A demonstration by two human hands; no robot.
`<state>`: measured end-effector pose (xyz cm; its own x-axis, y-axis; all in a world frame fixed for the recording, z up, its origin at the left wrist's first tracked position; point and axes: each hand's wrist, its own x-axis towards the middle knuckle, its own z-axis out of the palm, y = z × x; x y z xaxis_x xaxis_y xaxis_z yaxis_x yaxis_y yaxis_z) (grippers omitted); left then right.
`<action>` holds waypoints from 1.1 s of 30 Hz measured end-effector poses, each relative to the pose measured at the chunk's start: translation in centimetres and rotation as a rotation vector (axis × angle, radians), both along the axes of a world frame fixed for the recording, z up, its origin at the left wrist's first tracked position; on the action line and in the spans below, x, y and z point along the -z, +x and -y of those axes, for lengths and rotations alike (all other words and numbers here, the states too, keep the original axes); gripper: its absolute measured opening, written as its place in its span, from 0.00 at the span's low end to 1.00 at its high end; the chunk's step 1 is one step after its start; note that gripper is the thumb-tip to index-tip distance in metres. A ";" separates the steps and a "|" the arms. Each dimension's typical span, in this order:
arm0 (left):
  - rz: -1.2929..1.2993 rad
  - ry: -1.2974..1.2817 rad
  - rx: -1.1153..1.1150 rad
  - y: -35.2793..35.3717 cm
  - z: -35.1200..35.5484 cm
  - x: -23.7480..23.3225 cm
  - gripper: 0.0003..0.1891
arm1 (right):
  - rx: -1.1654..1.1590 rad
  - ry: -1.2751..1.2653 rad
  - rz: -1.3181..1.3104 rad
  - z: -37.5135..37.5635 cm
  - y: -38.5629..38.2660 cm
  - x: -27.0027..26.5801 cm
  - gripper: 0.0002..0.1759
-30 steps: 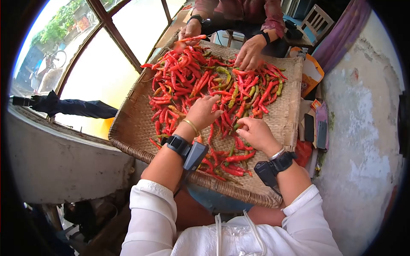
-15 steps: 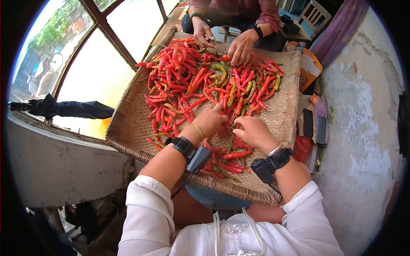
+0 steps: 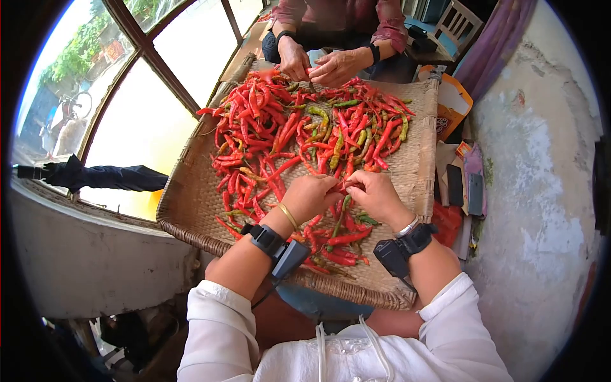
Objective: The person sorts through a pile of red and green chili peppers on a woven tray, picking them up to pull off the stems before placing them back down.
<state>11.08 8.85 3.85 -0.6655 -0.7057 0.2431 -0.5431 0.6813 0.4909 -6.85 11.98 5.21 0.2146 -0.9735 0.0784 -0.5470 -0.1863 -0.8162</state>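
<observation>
Over the near half of a woven basket tray (image 3: 417, 184), my left hand (image 3: 310, 198) and my right hand (image 3: 378, 198) meet fingertip to fingertip. Pinched between them is a red chili pepper (image 3: 344, 187), mostly covered by my fingers. A large heap of red chili peppers (image 3: 245, 121) fills the far left of the tray, with some green and yellowish ones (image 3: 337, 149) mixed in toward the middle. Closer to me, beneath my hands, lies a smaller pile of chili peppers (image 3: 344, 254). Both my wrists wear black devices.
Across the tray a co-worker's hands (image 3: 318, 67) come together over the far edge. A folded dark umbrella (image 3: 118, 177) rests by the window at left. On the right are a plastered wall (image 3: 534, 210), phones (image 3: 475, 194) and an orange box (image 3: 455, 105). A wooden chair (image 3: 458, 25) stands behind.
My hands have drawn together and now pinch a chili pepper between them. The co-worker's hands, apart over the heap before, have come together at the far edge.
</observation>
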 end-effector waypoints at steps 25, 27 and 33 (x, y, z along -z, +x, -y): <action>-0.869 1.083 -0.203 1.1 -0.8 -1.1 0.10 | -0.258 0.569 0.369 0.7 0.9 -0.7 0.11; -0.825 1.041 -0.232 1.1 -1.0 -1.4 0.10 | -0.197 0.564 0.261 0.8 0.5 -0.9 0.10; -0.547 0.960 -0.335 1.8 -0.4 -1.4 0.09 | -0.009 0.452 0.110 1.4 -1.3 -0.5 0.13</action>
<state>12.86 9.24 5.20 -0.3813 -0.8775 -0.2910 -0.1807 -0.2380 0.9543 -8.17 10.55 5.73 0.2378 -0.9135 -0.3300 -0.4522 0.1966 -0.8700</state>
